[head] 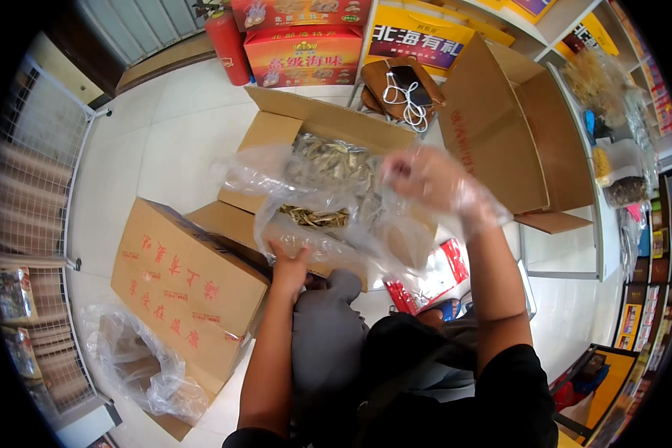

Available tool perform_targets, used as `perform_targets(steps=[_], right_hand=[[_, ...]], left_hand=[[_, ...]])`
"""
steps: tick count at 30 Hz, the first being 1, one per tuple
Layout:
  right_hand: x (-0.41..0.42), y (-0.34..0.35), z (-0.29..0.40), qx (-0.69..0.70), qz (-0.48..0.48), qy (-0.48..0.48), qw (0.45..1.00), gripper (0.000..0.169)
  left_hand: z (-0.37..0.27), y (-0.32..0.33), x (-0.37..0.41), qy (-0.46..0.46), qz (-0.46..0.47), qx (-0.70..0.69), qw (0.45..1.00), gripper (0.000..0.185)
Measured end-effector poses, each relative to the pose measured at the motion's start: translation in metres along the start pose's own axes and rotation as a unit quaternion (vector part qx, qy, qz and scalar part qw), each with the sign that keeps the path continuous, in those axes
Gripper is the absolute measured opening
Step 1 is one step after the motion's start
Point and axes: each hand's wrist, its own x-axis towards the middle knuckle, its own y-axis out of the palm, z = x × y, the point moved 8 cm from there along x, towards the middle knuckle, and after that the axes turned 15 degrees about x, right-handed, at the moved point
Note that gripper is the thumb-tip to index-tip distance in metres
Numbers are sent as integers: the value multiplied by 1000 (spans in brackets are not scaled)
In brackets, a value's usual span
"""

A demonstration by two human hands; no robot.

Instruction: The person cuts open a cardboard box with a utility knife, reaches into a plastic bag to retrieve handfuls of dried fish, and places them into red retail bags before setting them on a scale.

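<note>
An open cardboard box [274, 131] stands before me, lined with a clear plastic bag [313, 238]. Dried fish [339, 159], or something similar, lie inside under the film; more brownish pieces show at the bag's mouth. My left hand [289, 269] grips the near edge of the bag at the box's near side. My right hand [425, 176], in a thin clear plastic glove and blurred, is raised over the box's right side with its fingers curled. Whether it holds film or anything else cannot be made out.
A cardboard box with red writing [190, 291] stands at left, a plastic bag [140, 358] at its edge. Another open box [493, 123] is at right by a shelf. A stool [369, 84] bears a brown pouch and phone. A red-white package [431, 277] lies near my feet; a fire extinguisher [227, 50] stands behind.
</note>
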Motion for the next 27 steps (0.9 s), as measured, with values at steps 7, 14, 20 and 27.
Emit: perform_targets(steps=[7, 14, 20, 27], right_hand=[[1, -56, -114, -145, -223, 48, 963, 63], [-43, 83, -31, -101, -107, -213, 966, 66], [13, 149, -106, -326, 107, 110, 933, 32], [-14, 101, -252, -177, -114, 249, 945, 96]], left_hand=[[-26, -12, 61, 257, -301, 17, 918, 76], [-77, -101, 117, 216, -292, 84, 928, 72], [-88, -152, 169, 167, -288, 138, 933, 60], [-79, -127, 94, 34, -482, 215, 849, 34]])
